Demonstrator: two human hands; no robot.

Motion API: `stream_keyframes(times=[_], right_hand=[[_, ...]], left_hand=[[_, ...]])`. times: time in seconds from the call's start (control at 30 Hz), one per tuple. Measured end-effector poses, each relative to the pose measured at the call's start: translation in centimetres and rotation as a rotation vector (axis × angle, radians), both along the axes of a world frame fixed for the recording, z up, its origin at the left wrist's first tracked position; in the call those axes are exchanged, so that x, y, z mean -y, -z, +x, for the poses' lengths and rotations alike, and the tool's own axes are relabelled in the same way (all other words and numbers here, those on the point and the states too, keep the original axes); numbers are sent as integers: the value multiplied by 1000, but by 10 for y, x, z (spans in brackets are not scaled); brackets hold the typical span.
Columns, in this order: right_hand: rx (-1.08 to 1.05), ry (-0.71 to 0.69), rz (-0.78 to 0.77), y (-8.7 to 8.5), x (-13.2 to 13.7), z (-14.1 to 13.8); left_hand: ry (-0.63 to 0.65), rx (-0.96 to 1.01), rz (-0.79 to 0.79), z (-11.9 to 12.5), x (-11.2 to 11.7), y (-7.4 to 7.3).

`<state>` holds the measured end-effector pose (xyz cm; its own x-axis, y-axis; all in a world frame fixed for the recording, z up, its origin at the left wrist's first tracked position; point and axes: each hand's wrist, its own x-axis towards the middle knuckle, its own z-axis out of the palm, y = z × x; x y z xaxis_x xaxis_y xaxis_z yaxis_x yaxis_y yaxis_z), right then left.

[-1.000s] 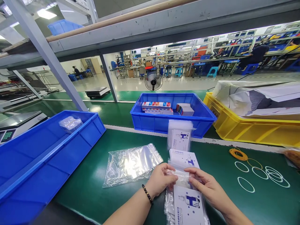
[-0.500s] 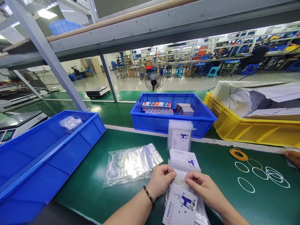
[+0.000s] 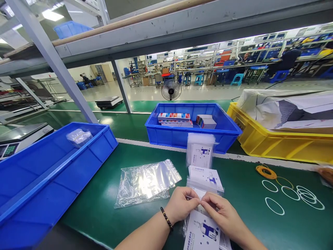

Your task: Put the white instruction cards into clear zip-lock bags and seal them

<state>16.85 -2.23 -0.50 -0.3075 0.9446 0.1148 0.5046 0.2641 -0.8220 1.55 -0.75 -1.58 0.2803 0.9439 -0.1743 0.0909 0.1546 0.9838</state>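
My left hand (image 3: 182,205), with a beaded bracelet at the wrist, is closed in a pinch on the edge of a small clear plastic bag (image 3: 186,224). My right hand (image 3: 222,213) pinches the same edge, its fingertips almost touching those of the left. Just below the fingers lies a white printed card (image 3: 202,232) with a purple-and-white bottle picture; whether it is inside the bag I cannot tell. Beyond the hands are more white cards (image 3: 205,175), then a stack of bagged cards (image 3: 201,155) leaning against a blue bin. Fingers hide much of the held edge.
Flat clear bags (image 3: 148,182) lie to the left, beside a long blue bin (image 3: 85,156). Ahead stands a blue bin (image 3: 171,135) with printed boxes; right of it, a yellow bin (image 3: 283,146). Orange bands (image 3: 265,171) and white rings (image 3: 275,206) lie on the right.
My hands have come together: the left has shifted slightly right and the right slightly left, closing the gap between the fingertips. The printed card sits a little lower in view.
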Motion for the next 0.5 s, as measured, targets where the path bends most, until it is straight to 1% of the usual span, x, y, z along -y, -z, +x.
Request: stream_keyframes(times=[0.07,0.13,0.2,0.27,0.37,0.4,0.43,0.5], right_hand=[[-20,-10,-22,-1,0,1],[-39,-22,-58,-3,-1,6],[-12,6,-49,-2,-3,13],[75,84,37,1,-6,20],[256,218,220,13,-14,28],[324,245,260,18,-17,30],[392,265,284,24,-19,31],[510,294,285,33,-24,32]], left_hand=[[-29,14,-8,0,-1,1],[-63,61,-49,0,-3,4],[-87,124,-81,-2,-6,6],[-130,144,-8,-5,-8,6],[-247,55,204,-11,-9,3],[-281,22,250,-12,-9,1],[-306,0,274,-13,-9,0],[-328,-21,290,-14,-9,-1]])
